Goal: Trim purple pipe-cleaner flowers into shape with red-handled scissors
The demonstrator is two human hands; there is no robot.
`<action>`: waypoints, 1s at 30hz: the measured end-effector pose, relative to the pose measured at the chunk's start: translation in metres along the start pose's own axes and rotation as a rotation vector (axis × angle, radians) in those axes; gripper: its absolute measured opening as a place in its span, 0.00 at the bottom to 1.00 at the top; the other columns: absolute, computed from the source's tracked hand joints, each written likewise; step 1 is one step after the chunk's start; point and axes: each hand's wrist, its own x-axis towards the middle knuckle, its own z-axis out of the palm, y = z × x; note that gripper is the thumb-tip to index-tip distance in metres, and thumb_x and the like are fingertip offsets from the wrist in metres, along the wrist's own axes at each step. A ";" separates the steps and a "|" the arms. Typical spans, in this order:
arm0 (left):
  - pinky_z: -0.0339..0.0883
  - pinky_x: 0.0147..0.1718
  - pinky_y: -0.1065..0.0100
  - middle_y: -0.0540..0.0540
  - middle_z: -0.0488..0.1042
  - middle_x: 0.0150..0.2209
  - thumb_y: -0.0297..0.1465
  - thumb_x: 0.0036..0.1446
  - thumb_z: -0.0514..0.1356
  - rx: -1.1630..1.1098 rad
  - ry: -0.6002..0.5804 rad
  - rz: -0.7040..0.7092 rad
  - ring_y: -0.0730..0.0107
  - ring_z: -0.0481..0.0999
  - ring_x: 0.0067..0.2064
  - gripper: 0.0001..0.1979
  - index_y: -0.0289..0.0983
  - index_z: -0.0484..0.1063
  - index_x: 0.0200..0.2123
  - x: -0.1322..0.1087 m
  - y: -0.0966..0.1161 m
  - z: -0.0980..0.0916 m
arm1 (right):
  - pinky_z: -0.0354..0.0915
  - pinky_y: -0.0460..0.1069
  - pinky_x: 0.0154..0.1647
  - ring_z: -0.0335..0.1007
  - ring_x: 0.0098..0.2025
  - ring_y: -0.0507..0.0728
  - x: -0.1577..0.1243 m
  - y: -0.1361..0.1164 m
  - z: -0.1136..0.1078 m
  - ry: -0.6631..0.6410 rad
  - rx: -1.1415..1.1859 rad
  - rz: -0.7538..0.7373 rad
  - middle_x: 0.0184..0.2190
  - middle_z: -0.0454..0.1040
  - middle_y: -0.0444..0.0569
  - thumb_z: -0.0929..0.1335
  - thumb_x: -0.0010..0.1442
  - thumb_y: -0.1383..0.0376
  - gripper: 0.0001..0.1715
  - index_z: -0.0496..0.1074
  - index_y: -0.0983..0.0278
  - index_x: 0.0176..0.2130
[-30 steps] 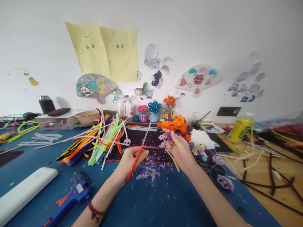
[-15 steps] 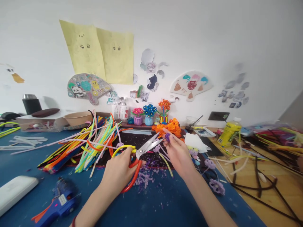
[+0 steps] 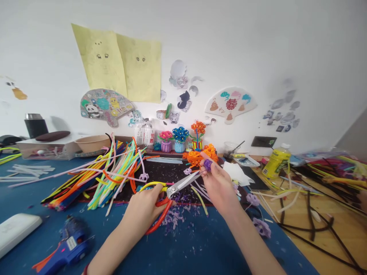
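Observation:
My left hand (image 3: 143, 208) grips red-and-yellow-handled scissors (image 3: 169, 193), whose steel blades point up and right and are nearly closed at the purple piece. My right hand (image 3: 219, 183) pinches a small purple pipe-cleaner flower (image 3: 208, 164) at its fingertips, with thin stems hanging below the hand. Purple fuzz clippings (image 3: 174, 215) lie on the blue mat under both hands.
A heap of coloured pipe cleaners (image 3: 109, 168) lies to the left, a blue glue gun (image 3: 67, 248) at the lower left. Orange pipe-cleaner flowers (image 3: 197, 154) and small flower pots (image 3: 179, 139) stand behind. A yellow bottle (image 3: 275, 160) and black stems (image 3: 309, 214) lie right.
The scissors turned from upright to lying toward the right hand, opened, and their blades have now closed on the purple flower. The right hand rose slightly.

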 end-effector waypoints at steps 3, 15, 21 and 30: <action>0.54 0.25 0.70 0.48 0.76 0.27 0.43 0.58 0.53 -0.021 0.009 0.007 0.58 0.77 0.31 0.13 0.40 0.64 0.31 0.000 -0.001 0.002 | 0.64 0.48 0.34 0.61 0.33 0.52 0.000 -0.001 0.000 -0.009 0.008 -0.004 0.35 0.69 0.49 0.72 0.53 0.60 0.17 0.77 0.60 0.44; 0.51 0.23 0.71 0.49 0.72 0.24 0.43 0.57 0.54 -0.050 0.001 0.022 0.63 0.74 0.26 0.14 0.40 0.63 0.27 0.001 -0.003 0.004 | 0.65 0.48 0.35 0.61 0.34 0.52 -0.002 -0.002 -0.001 -0.033 0.008 -0.020 0.37 0.70 0.49 0.71 0.55 0.60 0.17 0.77 0.59 0.45; 0.49 0.23 0.71 0.51 0.68 0.20 0.41 0.57 0.53 -0.108 0.041 0.043 0.68 0.69 0.22 0.14 0.40 0.62 0.24 -0.001 -0.001 0.005 | 0.65 0.50 0.37 0.61 0.33 0.53 -0.002 -0.002 -0.002 -0.032 -0.043 -0.020 0.38 0.69 0.50 0.71 0.55 0.58 0.19 0.76 0.59 0.46; 0.46 0.22 0.72 0.57 0.57 0.17 0.38 0.52 0.56 -0.349 0.081 0.032 0.75 0.56 0.20 0.13 0.41 0.56 0.22 0.002 -0.004 0.011 | 0.65 0.51 0.40 0.61 0.33 0.52 -0.001 -0.001 -0.002 -0.030 -0.011 -0.005 0.37 0.70 0.49 0.70 0.56 0.58 0.16 0.77 0.57 0.45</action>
